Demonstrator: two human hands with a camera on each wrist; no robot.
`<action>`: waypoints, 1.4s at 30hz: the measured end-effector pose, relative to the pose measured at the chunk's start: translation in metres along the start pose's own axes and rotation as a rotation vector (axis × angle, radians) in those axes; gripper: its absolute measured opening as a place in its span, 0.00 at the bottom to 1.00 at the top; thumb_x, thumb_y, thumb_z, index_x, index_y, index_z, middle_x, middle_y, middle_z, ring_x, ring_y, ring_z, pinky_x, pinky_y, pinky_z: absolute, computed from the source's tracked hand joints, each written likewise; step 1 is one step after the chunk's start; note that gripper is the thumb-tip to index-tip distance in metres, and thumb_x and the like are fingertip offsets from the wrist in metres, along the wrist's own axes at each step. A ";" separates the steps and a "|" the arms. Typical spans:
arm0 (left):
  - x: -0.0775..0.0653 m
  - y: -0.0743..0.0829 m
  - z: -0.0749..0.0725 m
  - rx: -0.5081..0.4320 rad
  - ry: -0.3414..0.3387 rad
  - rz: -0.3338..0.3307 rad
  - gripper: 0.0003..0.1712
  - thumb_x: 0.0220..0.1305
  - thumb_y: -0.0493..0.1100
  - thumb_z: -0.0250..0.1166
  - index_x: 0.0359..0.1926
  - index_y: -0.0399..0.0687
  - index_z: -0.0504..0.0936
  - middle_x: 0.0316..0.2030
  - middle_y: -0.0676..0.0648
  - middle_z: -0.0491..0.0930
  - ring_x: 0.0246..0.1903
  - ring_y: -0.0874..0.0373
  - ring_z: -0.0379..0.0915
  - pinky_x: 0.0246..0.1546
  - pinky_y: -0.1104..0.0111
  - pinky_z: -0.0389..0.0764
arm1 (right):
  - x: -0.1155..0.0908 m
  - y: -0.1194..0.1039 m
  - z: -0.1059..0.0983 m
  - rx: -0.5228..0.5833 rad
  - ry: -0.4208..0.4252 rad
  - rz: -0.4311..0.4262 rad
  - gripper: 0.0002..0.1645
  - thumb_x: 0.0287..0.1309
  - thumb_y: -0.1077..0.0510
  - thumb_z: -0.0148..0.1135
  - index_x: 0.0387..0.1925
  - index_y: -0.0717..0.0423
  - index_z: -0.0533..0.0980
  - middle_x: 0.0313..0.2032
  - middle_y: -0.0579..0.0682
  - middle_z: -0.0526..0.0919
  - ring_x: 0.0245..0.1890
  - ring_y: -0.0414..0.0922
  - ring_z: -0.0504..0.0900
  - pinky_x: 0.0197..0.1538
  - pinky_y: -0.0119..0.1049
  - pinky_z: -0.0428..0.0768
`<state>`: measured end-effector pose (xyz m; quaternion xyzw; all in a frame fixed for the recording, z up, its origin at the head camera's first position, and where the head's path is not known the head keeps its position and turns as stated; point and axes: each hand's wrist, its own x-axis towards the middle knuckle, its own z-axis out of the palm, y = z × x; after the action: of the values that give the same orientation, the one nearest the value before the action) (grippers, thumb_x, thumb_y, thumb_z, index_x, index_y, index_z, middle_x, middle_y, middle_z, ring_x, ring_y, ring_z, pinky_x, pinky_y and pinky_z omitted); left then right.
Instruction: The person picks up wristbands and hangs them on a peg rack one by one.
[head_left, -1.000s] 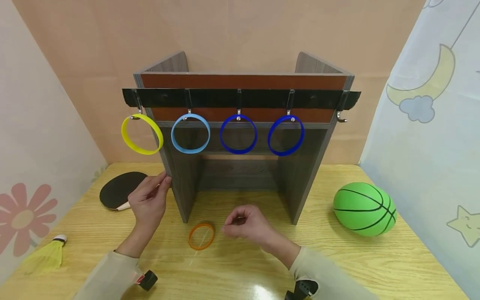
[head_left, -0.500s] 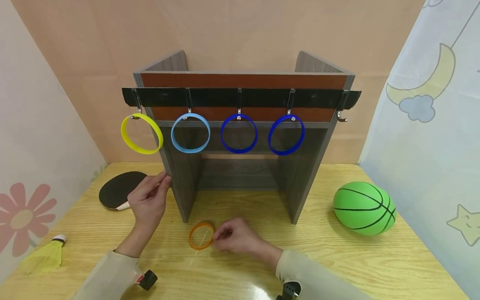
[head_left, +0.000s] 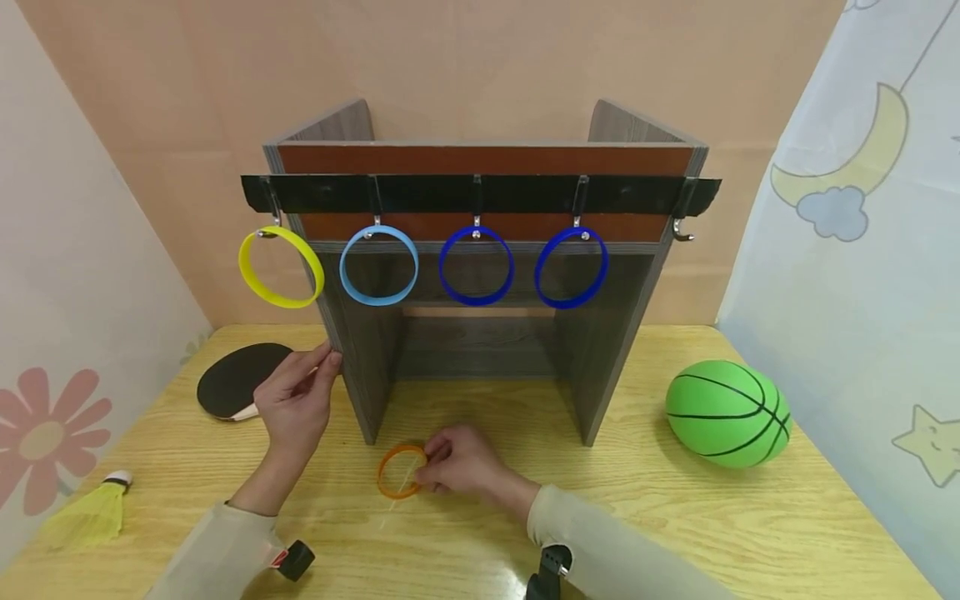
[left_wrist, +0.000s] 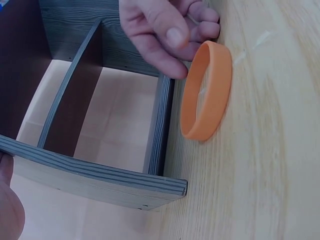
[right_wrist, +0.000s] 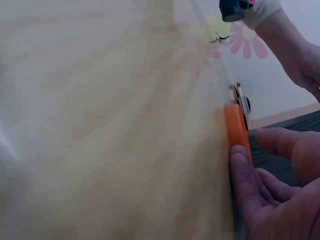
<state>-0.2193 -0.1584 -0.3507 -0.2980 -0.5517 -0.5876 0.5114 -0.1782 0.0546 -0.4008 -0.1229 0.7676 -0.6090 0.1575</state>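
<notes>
An orange silicone wristband [head_left: 401, 472] lies flat on the wooden table before the grey shelf unit [head_left: 356, 358]. My right hand [head_left: 459, 460] is at its right edge. In the right wrist view a fingertip touches the orange wristband [right_wrist: 237, 125], while the thumb stands apart from it. Seen from the left wrist, the right hand [left_wrist: 165, 30] has loosely bent fingers beside the orange wristband [left_wrist: 216, 95]. My left hand [head_left: 296, 396] pinches the front edge of the shelf's left side panel. Yellow [head_left: 315, 275], light blue [head_left: 378, 301] and two dark blue wristbands [head_left: 477, 301] hang from hooks.
A black rail [head_left: 427, 193] with several hooks spans the shelf front; its rightmost hook [head_left: 681, 232] bears no band. A black table tennis paddle [head_left: 240, 379] and a yellow shuttlecock [head_left: 97, 512] lie left. A green ball [head_left: 727, 414] sits right.
My right hand has moved left and down to the orange wristband, ending with its fingertips at the band's edge. The left hand has stayed on the side panel. The hung wristbands are unchanged.
</notes>
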 end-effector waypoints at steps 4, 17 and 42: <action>0.000 0.001 0.000 -0.006 -0.007 -0.004 0.08 0.50 0.21 0.67 0.33 0.16 0.80 0.24 0.35 0.81 0.26 0.61 0.76 0.31 0.78 0.79 | 0.007 -0.003 -0.001 -0.007 -0.022 0.026 0.14 0.44 0.71 0.71 0.34 0.71 0.76 0.21 0.56 0.80 0.21 0.50 0.82 0.24 0.39 0.82; -0.002 -0.003 -0.002 -0.043 -0.017 -0.017 0.09 0.52 0.23 0.67 0.34 0.15 0.79 0.25 0.34 0.80 0.28 0.60 0.78 0.34 0.76 0.80 | 0.012 -0.006 0.002 -0.137 0.024 0.077 0.04 0.46 0.70 0.68 0.24 0.63 0.79 0.15 0.54 0.80 0.16 0.48 0.81 0.20 0.37 0.81; -0.004 -0.006 -0.004 -0.034 -0.010 -0.027 0.10 0.51 0.22 0.67 0.35 0.16 0.79 0.25 0.33 0.80 0.28 0.59 0.78 0.33 0.76 0.80 | -0.023 0.006 -0.042 -0.101 -0.026 0.125 0.04 0.46 0.68 0.64 0.26 0.61 0.76 0.21 0.55 0.80 0.18 0.48 0.82 0.19 0.37 0.80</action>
<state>-0.2231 -0.1623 -0.3574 -0.3021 -0.5482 -0.6022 0.4956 -0.1732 0.1021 -0.3957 -0.0905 0.8015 -0.5566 0.1990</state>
